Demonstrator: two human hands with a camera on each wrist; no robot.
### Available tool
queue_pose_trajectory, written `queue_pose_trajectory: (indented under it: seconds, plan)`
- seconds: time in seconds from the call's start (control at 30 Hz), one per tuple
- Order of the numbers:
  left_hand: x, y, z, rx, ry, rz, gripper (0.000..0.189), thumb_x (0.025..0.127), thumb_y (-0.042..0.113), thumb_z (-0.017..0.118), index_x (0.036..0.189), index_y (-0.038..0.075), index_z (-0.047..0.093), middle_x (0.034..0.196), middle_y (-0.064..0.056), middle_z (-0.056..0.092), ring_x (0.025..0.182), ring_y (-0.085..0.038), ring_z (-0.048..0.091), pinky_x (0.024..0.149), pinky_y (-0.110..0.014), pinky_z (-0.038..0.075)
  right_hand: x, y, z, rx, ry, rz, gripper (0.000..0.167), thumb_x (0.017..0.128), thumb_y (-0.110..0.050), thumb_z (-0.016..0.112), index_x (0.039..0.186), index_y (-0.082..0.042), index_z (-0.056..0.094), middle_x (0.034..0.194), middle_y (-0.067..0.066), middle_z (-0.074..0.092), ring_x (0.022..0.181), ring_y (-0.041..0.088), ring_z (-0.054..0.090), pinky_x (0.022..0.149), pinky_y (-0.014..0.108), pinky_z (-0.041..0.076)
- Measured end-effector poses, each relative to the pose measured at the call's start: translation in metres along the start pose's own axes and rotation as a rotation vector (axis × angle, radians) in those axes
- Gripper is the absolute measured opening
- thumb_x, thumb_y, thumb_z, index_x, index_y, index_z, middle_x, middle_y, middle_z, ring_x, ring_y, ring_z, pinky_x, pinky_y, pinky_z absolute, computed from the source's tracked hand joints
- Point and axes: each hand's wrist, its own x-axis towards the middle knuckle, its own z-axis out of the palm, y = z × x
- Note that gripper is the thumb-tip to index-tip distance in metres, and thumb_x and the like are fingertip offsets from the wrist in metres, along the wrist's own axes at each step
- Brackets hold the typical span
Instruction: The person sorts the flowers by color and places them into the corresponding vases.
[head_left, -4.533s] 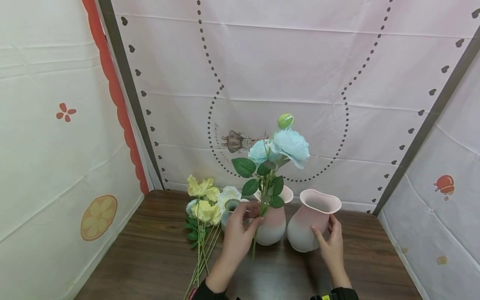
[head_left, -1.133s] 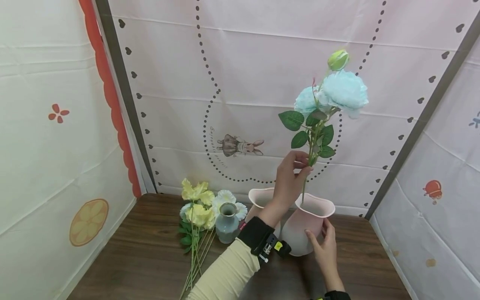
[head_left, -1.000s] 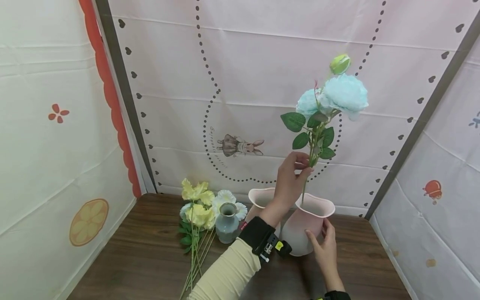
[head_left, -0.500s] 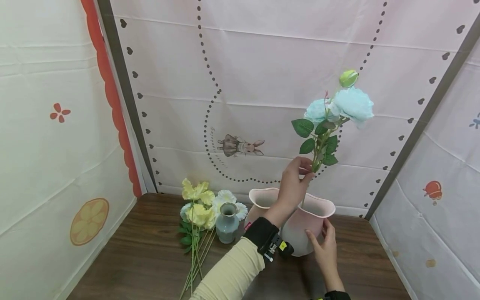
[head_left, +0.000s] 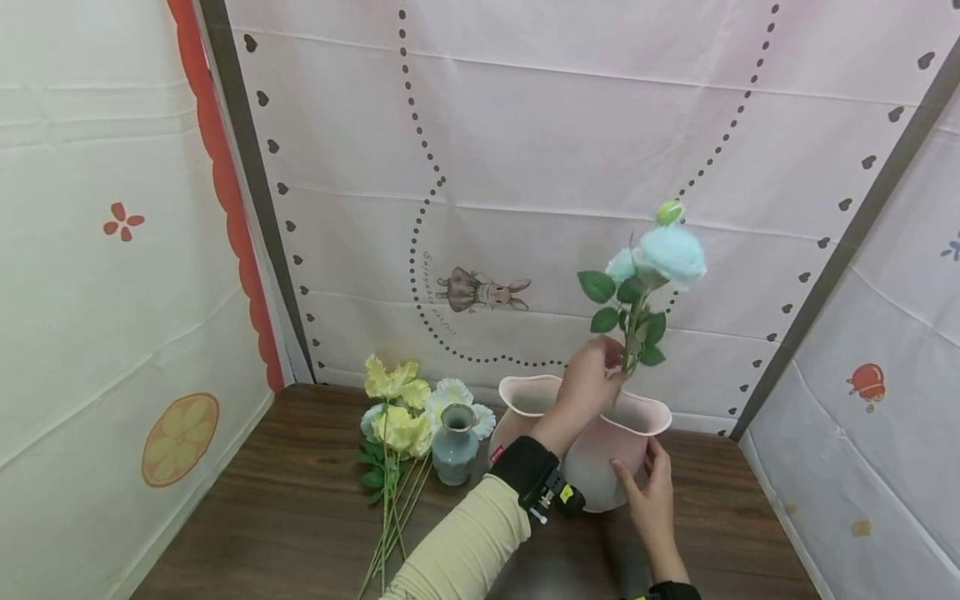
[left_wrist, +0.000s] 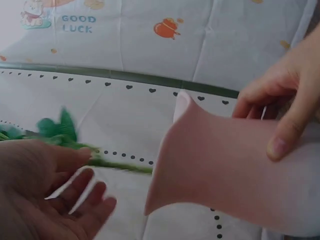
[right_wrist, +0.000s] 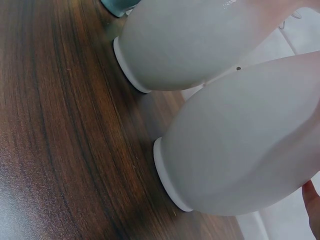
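Note:
The artificial flower stem (head_left: 628,362), with pale blue blooms (head_left: 671,252), a green bud and dark leaves, stands blurred over the right-hand pink-and-white vase (head_left: 600,471). Its lower end runs into that vase's mouth. My left hand (head_left: 588,383) is at the stem above the rim; in the left wrist view its thumb and fingers (left_wrist: 95,205) are parted, with the stem passing just behind the fingertips. My right hand (head_left: 651,492) holds the side of the same vase (left_wrist: 225,165), thumb on the near side. In the right wrist view the vase's base (right_wrist: 167,175) rests on the table.
A second pink-and-white vase (head_left: 513,425) stands close on the left, partly behind my left forearm. Beside it are a small blue-grey vase (head_left: 453,454) and several yellow and white flowers (head_left: 401,425) lying on the wooden table (head_left: 300,517). Fabric walls enclose the table.
The blue flower moved from over the left-hand pink vase to the right-hand one, then dropped lower into its mouth. My left hand lowered slightly and its fingers parted. My right hand stayed on the vase.

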Motion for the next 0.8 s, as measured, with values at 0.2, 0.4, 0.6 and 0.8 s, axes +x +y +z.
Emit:
queue_pose_trajectory:
  seconds: [0.2, 0.4, 0.6, 0.8]
  plan:
    - [-0.004, -0.007, -0.002, 0.310, -0.133, -0.126, 0.038, 0.087, 0.030, 0.077, 0.122, 0.022, 0.065, 0.129, 0.003, 0.059, 0.122, -0.016, 0.056, 0.098, -0.033, 0.052, 0.000, -0.001, 0.000, 0.000, -0.002, 0.008, 0.075, 0.094, -0.018, 0.069, 0.151, 0.004, 0.026, 0.149, 0.028, 0.036, 0.141, 0.046, 0.036, 0.116, 0.063, 0.030]
    - [-0.006, -0.015, -0.016, 0.362, -0.140, -0.137, 0.035, 0.091, 0.031, 0.073, 0.124, 0.024, 0.064, 0.128, 0.005, 0.061, 0.117, -0.014, 0.060, 0.090, -0.029, 0.054, 0.000, -0.001, -0.001, 0.007, -0.009, 0.004, 0.074, 0.095, -0.019, 0.069, 0.151, 0.003, 0.027, 0.148, 0.027, 0.037, 0.141, 0.044, 0.036, 0.115, 0.064, 0.030]
    - [-0.006, -0.025, -0.031, 0.310, -0.138, -0.139, 0.031, 0.094, 0.027, 0.070, 0.125, 0.023, 0.064, 0.126, 0.004, 0.063, 0.117, -0.015, 0.061, 0.092, -0.030, 0.054, 0.001, 0.000, 0.000, -0.008, -0.008, 0.028, 0.074, 0.094, -0.023, 0.070, 0.150, 0.002, 0.028, 0.148, 0.027, 0.037, 0.140, 0.044, 0.037, 0.116, 0.064, 0.030]
    - [-0.005, -0.038, -0.042, 0.296, -0.134, -0.150, 0.030, 0.095, 0.028, 0.069, 0.124, 0.021, 0.064, 0.127, 0.003, 0.063, 0.119, -0.016, 0.061, 0.097, -0.032, 0.053, 0.002, 0.000, 0.000, -0.009, -0.008, 0.047, 0.076, 0.094, -0.025, 0.070, 0.151, 0.001, 0.027, 0.150, 0.026, 0.036, 0.142, 0.044, 0.035, 0.117, 0.063, 0.030]
